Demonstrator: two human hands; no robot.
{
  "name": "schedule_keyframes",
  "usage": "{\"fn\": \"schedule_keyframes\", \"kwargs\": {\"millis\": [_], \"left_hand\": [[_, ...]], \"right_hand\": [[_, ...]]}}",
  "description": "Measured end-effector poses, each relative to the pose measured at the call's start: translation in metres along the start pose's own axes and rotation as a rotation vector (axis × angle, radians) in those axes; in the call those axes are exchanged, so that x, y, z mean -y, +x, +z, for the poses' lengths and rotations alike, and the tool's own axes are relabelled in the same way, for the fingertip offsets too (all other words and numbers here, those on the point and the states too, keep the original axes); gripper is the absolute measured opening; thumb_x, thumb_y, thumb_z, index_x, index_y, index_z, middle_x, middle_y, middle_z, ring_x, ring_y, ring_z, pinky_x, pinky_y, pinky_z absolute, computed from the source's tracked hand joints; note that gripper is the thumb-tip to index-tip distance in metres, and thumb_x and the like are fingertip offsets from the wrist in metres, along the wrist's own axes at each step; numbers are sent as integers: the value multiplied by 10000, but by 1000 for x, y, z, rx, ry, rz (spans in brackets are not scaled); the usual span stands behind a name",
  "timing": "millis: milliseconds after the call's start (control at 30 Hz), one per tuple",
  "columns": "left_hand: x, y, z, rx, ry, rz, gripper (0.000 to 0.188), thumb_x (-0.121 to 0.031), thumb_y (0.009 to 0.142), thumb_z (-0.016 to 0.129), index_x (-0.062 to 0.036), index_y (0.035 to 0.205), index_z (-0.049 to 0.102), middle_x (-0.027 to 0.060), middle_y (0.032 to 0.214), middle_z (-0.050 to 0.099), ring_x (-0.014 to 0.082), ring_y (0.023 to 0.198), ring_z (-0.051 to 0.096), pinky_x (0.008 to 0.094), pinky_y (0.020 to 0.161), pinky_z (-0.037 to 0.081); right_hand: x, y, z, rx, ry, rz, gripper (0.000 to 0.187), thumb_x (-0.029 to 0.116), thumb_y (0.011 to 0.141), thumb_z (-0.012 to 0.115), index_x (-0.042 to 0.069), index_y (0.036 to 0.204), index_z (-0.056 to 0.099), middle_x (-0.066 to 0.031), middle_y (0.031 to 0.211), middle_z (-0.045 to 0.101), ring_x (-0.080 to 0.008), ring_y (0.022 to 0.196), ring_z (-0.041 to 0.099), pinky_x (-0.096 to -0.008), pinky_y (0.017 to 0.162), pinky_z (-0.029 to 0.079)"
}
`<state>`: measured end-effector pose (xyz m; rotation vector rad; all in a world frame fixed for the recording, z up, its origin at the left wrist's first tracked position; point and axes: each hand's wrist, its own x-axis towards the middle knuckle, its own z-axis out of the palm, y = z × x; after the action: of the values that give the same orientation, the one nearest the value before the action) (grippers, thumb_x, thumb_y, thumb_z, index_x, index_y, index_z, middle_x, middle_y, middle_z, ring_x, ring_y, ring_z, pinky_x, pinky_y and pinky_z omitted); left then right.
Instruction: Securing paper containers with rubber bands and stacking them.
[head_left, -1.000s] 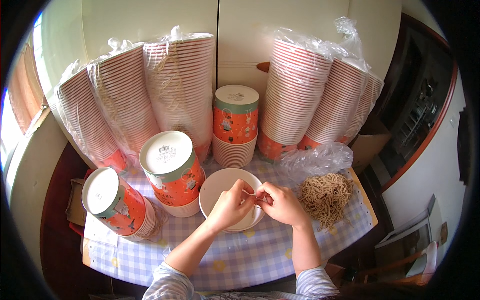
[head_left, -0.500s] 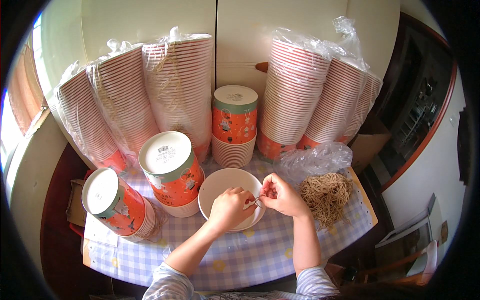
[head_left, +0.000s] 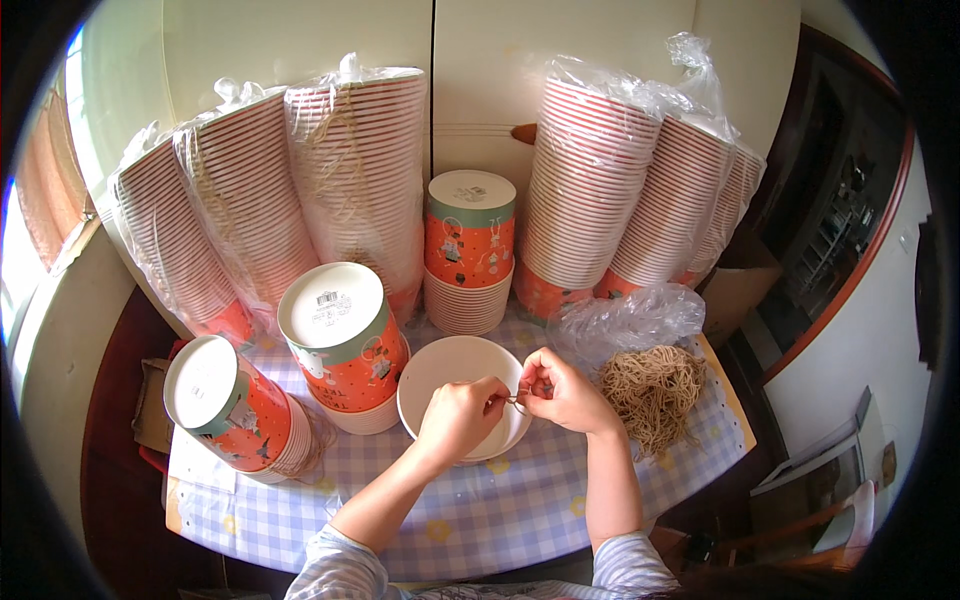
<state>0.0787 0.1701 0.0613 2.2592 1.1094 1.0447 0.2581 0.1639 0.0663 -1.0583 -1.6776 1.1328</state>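
Both hands meet above the right part of an open white paper bucket (head_left: 435,370) standing on the table. My left hand (head_left: 458,418) pinches one side of a short piece of brown cord (head_left: 514,398) between thumb and forefinger. Close beside it, my right hand (head_left: 568,396) grips the other side with curled fingers. Only a little cord shows between the fingertips; whether it is knotted is too small to tell. To the right lies a loose tangled heap of tan cord (head_left: 652,402).
Upside-down orange and green paper buckets (head_left: 345,350) stand in stacks left of and behind the open one; cord lies beside the leftmost stack (head_left: 240,410). Tall plastic-wrapped bucket stacks (head_left: 590,180) line the back. Crumpled clear plastic (head_left: 635,320) rests on the checked tablecloth (head_left: 400,520).
My left fingers have straightened slightly and drawn together in a tighter pinch on the cord. My right hand has barely moved; the buckets and cord heap are as before.
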Motion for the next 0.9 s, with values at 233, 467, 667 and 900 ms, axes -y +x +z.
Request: {"fn": "schedule_keyframes", "kwargs": {"millis": [233, 467, 667, 900], "left_hand": [[-1, 0, 1, 13, -152, -14, 101, -76, 727, 596, -38, 807, 643, 133, 682, 630, 274, 615, 630, 344, 590, 511], [-3, 2, 0, 60, -184, -63, 99, -84, 734, 621, -9, 795, 639, 133, 704, 640, 253, 645, 643, 330, 593, 511], [-1, 2, -1, 57, -262, -50, 204, -46, 754, 607, 1, 950, 575, 111, 764, 660, 200, 702, 659, 285, 636, 528], [-6, 3, -8, 128, -212, -14, 303, -40, 761, 609, -15, 1046, 506, 97, 774, 660, 197, 670, 652, 288, 588, 511]], "right_hand": [[-5, 1, -2, 1, 3, -24, 239, 23, 745, 631, 42, 899, 449, 20, 775, 507, -38, 671, 458, -198, 590, 404], [-3, 1, -2, 0, -10, -21, 240, 19, 746, 626, 42, 906, 449, 13, 785, 518, -45, 682, 467, -202, 603, 410], [-3, 0, -2, -1, -11, -32, 231, -6, 751, 607, 33, 917, 451, 1, 793, 526, -47, 676, 477, -206, 590, 421], [0, 0, -2, -4, -41, -25, 226, -19, 757, 590, 24, 932, 454, -10, 789, 537, -53, 677, 489, -217, 592, 429]]}}
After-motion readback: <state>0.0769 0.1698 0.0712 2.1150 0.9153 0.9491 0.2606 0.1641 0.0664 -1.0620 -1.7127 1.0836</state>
